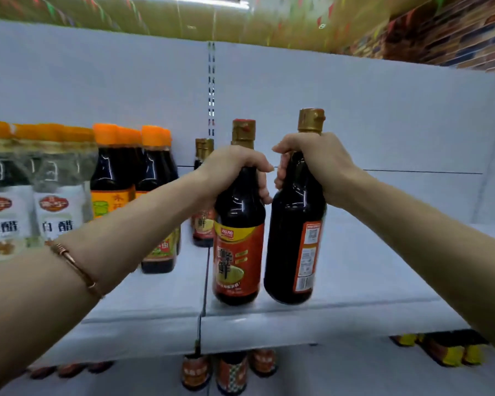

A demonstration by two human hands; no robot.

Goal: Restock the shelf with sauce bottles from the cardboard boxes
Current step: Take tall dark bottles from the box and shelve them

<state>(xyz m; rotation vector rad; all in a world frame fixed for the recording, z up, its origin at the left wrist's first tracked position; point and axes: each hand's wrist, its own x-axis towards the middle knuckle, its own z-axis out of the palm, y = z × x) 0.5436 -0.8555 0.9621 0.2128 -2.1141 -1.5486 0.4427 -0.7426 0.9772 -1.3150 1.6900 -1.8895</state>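
At the centre of the frame I have two dark sauce bottles just above the front of the white shelf [355,267]; my left hand [235,167] wraps its fingers round the neck of the red-label bottle [237,247], and my right hand [315,164] is curled tight round the neck of the second bottle [295,238], whose back label with a barcode faces right; the two bottles stand just beside each other, the right one tilted a little, and I cannot tell whether either base touches the shelf yet. Behind my left hand one matching gold-capped bottle [203,195] already stands near the back panel; at left of the frame orange-capped bottles [112,172] and white-label vinegar bottles [9,195] fill their rows. I judge the restock barely begun: the right half of the shelf lies bare; these two are not yet released; no cardboard boxes show from this angle.
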